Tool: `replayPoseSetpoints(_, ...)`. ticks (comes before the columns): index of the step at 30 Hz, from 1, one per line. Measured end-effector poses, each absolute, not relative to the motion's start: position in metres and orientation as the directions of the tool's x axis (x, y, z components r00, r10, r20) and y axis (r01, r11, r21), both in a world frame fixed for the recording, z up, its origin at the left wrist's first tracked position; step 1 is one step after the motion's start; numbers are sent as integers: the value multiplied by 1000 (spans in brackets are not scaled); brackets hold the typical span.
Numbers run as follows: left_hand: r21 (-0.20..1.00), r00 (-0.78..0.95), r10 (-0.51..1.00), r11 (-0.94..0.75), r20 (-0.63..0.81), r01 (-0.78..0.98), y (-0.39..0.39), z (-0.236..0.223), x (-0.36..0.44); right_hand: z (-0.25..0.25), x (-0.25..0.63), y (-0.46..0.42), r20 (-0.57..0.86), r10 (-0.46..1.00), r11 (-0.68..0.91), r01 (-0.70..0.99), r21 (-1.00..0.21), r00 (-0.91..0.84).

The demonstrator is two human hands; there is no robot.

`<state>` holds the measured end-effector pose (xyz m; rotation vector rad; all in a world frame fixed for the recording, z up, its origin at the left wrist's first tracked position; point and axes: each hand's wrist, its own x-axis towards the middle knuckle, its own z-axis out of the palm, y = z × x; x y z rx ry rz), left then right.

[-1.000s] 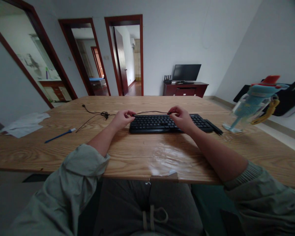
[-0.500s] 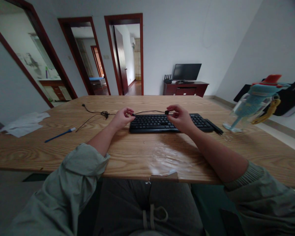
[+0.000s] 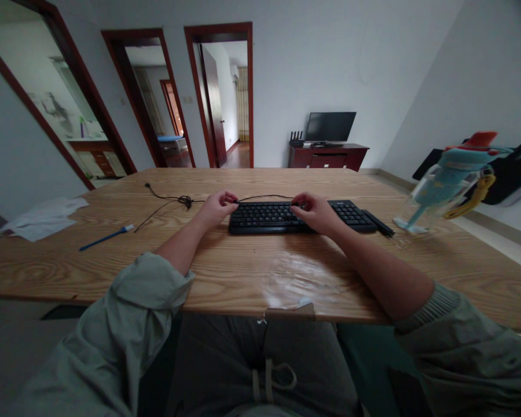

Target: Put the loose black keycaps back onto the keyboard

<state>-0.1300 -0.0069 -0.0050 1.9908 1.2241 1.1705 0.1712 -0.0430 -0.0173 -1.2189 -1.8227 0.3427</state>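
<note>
A black keyboard [image 3: 269,219] lies on the wooden table in front of me. My right hand [image 3: 313,209] is over its middle, with thumb and fingers pinched on a small black keycap that is mostly hidden by the fingers. The fingertips are down at the upper rows of keys. At the keyboard's back left corner, my left hand [image 3: 217,207] is closed in a pinch, and something dark shows at its fingertips. I cannot make out whether that is the keyboard's corner or a separate piece. A thin black cable [image 3: 264,196] runs behind the keyboard.
To the left lie a tangled cable bundle [image 3: 184,201], a blue brush [image 3: 106,238] and white tissue [image 3: 47,219]. On the right are a black stick-like piece [image 3: 378,223], small clear bits [image 3: 402,242] and a blue water bottle [image 3: 445,185] with a red lid.
My right hand has lowered slightly toward the keys with the keycap, which showed clearly before and is now mostly covered. The left hand stays at the keyboard's corner.
</note>
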Motion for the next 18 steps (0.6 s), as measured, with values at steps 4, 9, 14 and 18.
replayPoseSetpoints(4,753,230,888,-460,399,471,-9,-4,-130,-26,172,-39,443,852,511,629,-586,-279)
replayPoseSetpoints(9,745,243,885,-465,397,479,-8,-5,-131,-28,172,-38,435,824,542,730,-417,-363)
replayPoseSetpoints(14,737,253,885,-466,391,490,-8,-5,-131,-23,174,-38,416,787,590,754,-289,-456)
replayPoseSetpoints(18,715,252,884,-467,394,520,-8,-5,-130,-20,178,-38,393,823,532,799,-280,-410)
